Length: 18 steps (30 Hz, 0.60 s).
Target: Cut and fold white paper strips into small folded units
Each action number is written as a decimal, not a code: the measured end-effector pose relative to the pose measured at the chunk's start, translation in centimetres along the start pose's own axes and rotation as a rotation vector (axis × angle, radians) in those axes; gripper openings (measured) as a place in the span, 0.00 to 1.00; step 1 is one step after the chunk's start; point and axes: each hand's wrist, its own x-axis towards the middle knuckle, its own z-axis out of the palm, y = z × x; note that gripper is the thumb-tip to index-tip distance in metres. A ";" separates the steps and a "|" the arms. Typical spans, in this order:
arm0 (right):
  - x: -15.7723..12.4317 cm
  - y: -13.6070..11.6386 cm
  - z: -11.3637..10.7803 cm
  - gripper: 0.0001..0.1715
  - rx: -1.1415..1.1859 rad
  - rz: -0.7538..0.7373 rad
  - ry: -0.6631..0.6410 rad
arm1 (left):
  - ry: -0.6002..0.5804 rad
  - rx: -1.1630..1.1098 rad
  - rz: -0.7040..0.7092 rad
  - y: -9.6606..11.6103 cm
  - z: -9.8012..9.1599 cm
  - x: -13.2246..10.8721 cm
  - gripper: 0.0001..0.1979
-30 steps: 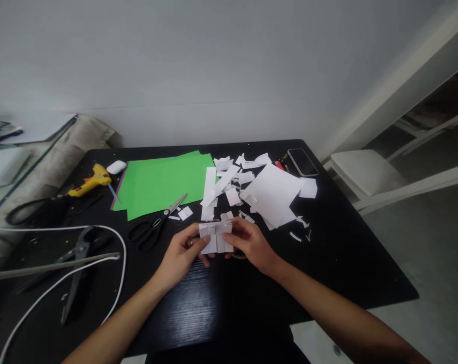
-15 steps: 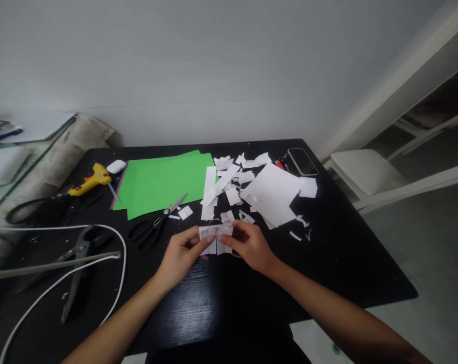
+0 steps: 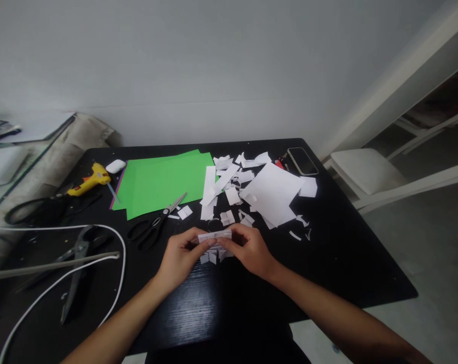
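Between my two hands is a small folded white paper piece (image 3: 215, 235), held just above the near middle of the black table (image 3: 297, 283). My left hand (image 3: 183, 255) pinches its left end, thumb on the near side. My right hand (image 3: 252, 250) grips the right end the same way, and both thumbs almost meet at the centre. Cut paper flaps hang below the thumbs; the fingers behind the paper are mostly hidden. Black-handled scissors (image 3: 155, 222) lie to the left of my hands, beside small folded paper bits (image 3: 184, 212).
Green sheets (image 3: 164, 177) lie at the back left, near a yellow glue gun (image 3: 90, 181) and a white case (image 3: 116, 166). White paper scraps (image 3: 229, 177), a larger white sheet (image 3: 274, 192) and a phone (image 3: 303, 161) are on the right. Large shears (image 3: 79, 268) and a white cable (image 3: 125, 253) lie left.
The folded paper has tilted in my hands, so its top edge shows and its flaps spread out below my thumbs. My thumbs have moved closer together.
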 end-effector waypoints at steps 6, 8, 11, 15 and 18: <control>0.1 0.0 0.0 0.15 0.081 0.036 0.033 | -0.033 -0.015 -0.043 0.1 0.3 -0.1 0.10; 0.0 0.0 0.0 0.15 0.088 0.039 0.037 | -0.037 -0.032 -0.051 0.1 0.4 -0.1 0.11; 0.0 0.1 0.1 0.14 0.058 0.026 0.051 | -0.010 -0.031 -0.037 -0.1 0.4 -0.1 0.10; 0.0 0.3 0.0 0.14 0.031 0.041 0.022 | 0.016 0.020 -0.035 -0.2 0.3 -0.1 0.11; 0.2 0.2 -0.2 0.15 0.102 0.060 -0.031 | 0.019 0.027 -0.040 0.0 0.2 0.0 0.12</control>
